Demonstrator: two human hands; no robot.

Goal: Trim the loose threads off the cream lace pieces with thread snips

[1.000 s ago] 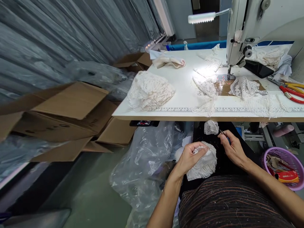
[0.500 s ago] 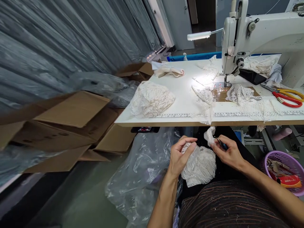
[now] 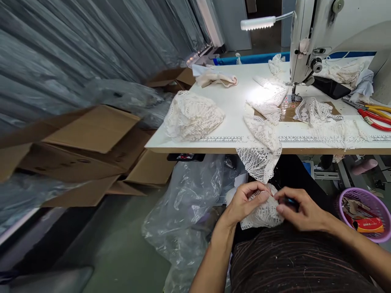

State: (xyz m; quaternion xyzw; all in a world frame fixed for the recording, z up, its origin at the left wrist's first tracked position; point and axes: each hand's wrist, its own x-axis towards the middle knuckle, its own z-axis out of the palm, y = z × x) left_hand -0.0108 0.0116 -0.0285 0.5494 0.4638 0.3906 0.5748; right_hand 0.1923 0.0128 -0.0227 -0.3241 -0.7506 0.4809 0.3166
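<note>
In my lap lies a bunched piece of white lace [image 3: 263,211]. My left hand [image 3: 244,201] pinches its upper edge, fingers closed on the fabric. My right hand [image 3: 301,209] is closed round a small dark-and-blue tool [image 3: 290,200], its fingertips touching the same lace. A strip of lace [image 3: 259,154] hangs from the white sewing table [image 3: 220,144] down to my hands. It runs back across the table toward the needle of the white sewing machine [image 3: 324,36].
A heap of lace [image 3: 192,116] lies on the table's left part, more lace [image 3: 324,118] at the right. Red and yellow scissors [image 3: 374,114] lie at the right edge. Open cardboard boxes [image 3: 82,150] and clear plastic bags [image 3: 183,211] stand left; a purple basket [image 3: 365,211] right.
Both hands have dropped lower into my lap and come together on the lace. A longer strip of lace now hangs over the table's front edge.
</note>
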